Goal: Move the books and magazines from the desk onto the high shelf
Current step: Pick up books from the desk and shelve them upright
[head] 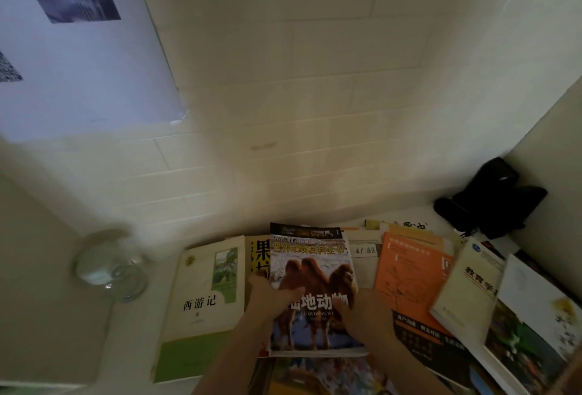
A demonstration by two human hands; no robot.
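A camel-cover animal book (313,265) lies on top of a spread of books on the white desk (132,341). My left hand (271,297) grips its left edge, thumb across the cover. My right hand (362,309) holds its right side, thumb on the cover. Left of it lies a white and green book (204,297), with a yellow-lettered book (259,254) partly under the camel book. To the right sit an orange book (409,272), a cream book (469,284) and a flower-cover book (535,328). The high shelf is out of view.
A clear glass vessel (110,265) stands on the desk at the left. A black bag-like object (491,199) sits in the back right corner. A white tiled wall (315,95) rises behind the desk, with a poster (69,42) at upper left. A wall panel (554,158) closes the right side.
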